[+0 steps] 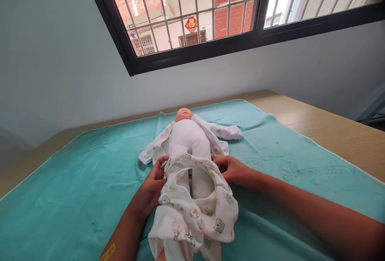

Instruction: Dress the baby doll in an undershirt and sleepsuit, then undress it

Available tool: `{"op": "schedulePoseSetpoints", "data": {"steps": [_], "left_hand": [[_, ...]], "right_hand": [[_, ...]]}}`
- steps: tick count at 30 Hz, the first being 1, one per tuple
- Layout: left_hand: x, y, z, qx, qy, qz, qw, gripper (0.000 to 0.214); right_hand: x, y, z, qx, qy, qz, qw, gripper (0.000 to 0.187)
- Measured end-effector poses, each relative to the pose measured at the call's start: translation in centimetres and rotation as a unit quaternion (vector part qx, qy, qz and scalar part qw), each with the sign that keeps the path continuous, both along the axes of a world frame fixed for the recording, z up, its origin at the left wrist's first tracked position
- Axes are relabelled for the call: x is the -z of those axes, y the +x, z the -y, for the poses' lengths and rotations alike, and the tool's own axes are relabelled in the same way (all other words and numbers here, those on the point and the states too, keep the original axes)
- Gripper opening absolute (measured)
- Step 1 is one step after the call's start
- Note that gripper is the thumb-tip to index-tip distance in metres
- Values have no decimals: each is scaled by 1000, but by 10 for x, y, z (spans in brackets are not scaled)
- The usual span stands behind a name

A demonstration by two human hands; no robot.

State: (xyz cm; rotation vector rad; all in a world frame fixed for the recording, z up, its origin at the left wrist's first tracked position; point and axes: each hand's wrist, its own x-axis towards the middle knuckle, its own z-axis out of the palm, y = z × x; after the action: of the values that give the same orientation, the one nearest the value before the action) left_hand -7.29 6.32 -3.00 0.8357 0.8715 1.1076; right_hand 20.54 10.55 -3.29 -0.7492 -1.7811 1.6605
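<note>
As the doll [189, 140] lies lengthwise, head farthest, the printed trousers [195, 209] are bunched over its legs, their waistband gripped by the left hand [152, 186] and right hand [233, 170] at either side of its hips, equally near.

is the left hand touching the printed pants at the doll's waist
Touching. The head view shows the left hand with its fingers curled over the waistband edge of the printed pants, which are drawn up around the legs of the doll.
</note>
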Motion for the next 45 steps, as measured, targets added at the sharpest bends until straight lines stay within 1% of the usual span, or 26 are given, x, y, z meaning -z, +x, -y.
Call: {"op": "schedulePoseSetpoints", "data": {"steps": [1, 3, 6, 8, 9, 12, 14, 15, 16, 18, 20, 22, 24, 26, 29, 31, 32, 33, 36, 39, 42, 43, 45], "left_hand": [[-1, 1, 0, -7, 3, -10, 1000, 70], [1, 4, 0, -34, 23, -32, 999, 71], [9, 9, -5, -94, 56, -72, 991, 57], [13, 14, -10, -123, 61, -115, 984, 45], [14, 16, -11, -127, 55, -139, 981, 41], [12, 25, -11, -122, 23, -175, 977, 36], [7, 32, -7, -133, 15, -155, 979, 34], [4, 35, -5, -142, 16, -137, 980, 32], [2, 38, -2, -150, 19, -117, 981, 30], [-2, 39, 3, -149, 28, -74, 986, 26], [-3, 38, 4, -137, 43, -34, 989, 22], [-1, 34, 3, -115, 62, -22, 991, 16], [3, 29, 0, -106, 95, -65, 988, 19], [8, 23, -3, -101, 144, -146, 973, 23], [12, 15, -6, -69, 211, -265, 938, 27], [12, 12, -6, -42, 237, -313, 919, 26], [11, 11, -6, -33, 242, -325, 914, 24], [10, 11, -5, -28, 241, -328, 913, 22], [5, 12, -5, -21, 224, -313, 923, 23], [1, 11, -4, 0, 227, -310, 923, 22], [0, 12, -3, -1, 237, -315, 919, 24], [1, 13, -3, -13, 237, -317, 918, 24], [2, 15, -3, -40, 233, -324, 916, 25]], "right_hand": [[1, -2, 2, 13, -2, -18, 1000, 34], [5, -7, 5, 41, -12, -58, 997, 32], [12, -12, 7, 98, -44, -105, 989, 34], [18, -13, 7, 138, -76, -117, 981, 38], [20, -14, 6, 153, -97, -122, 976, 40], [24, -14, 3, 160, -174, -153, 959, 39], [23, -12, 1, 148, -208, -156, 954, 36], [22, -11, 0, 146, -204, -146, 957, 34], [20, -8, -1, 146, -180, -130, 964, 33], [15, -2, -3, 146, -91, -92, 981, 29], [12, 6, -5, 129, -4, -62, 990, 23], [9, 14, -8, 104, 40, -40, 993, 19], [6, 19, -11, 97, 66, -16, 993, 20], [4, 22, -14, 93, 108, 20, 990, 26], [0, 25, -17, 53, 187, 73, 978, 26], [-4, 27, -17, 34, 233, 100, 967, 23], [-6, 27, -15, 33, 252, 111, 961, 21], [-8, 27, -13, 36, 270, 121, 954, 20], [-12, 23, -7, 51, 315, 135, 938, 16], [-9, 18, -5, 101, 355, 120, 921, 14], [-6, 13, -14, 178, 361, 133, 906, 9], [-8, 12, -19, 189, 360, 152, 901, 8], [-15, 11, -32, 170, 371, 210, 888, 7]]}}
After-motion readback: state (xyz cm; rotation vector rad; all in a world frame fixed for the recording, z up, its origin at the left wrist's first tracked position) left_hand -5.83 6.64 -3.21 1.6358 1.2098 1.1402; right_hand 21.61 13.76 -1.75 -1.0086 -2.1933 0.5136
